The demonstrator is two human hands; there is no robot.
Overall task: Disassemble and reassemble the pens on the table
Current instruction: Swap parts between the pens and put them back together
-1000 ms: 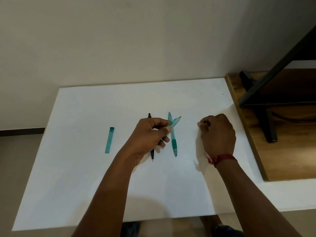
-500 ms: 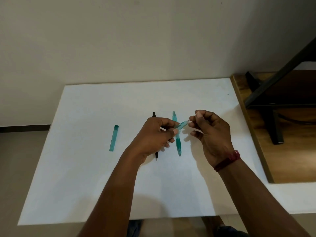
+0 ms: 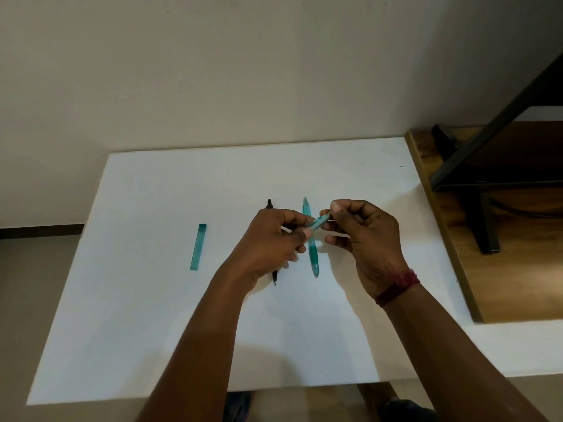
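Observation:
My left hand (image 3: 271,239) grips a short translucent teal pen part (image 3: 318,223) above the white table (image 3: 152,315), its free end pointing right. My right hand (image 3: 362,239) pinches that end between thumb and forefinger. Below the hands a whole teal pen (image 3: 312,254) lies lengthwise on the table. A black pen (image 3: 269,205) lies left of it, mostly hidden under my left hand; only its two ends show. A separate teal pen barrel (image 3: 198,247) lies farther left.
A wooden surface (image 3: 502,269) adjoins the table on the right and carries a black metal stand (image 3: 487,220). A plain wall rises behind the table.
My right hand has moved left from the table to meet my left hand and now pinches the end of the teal part. My left hand has kept its grip.

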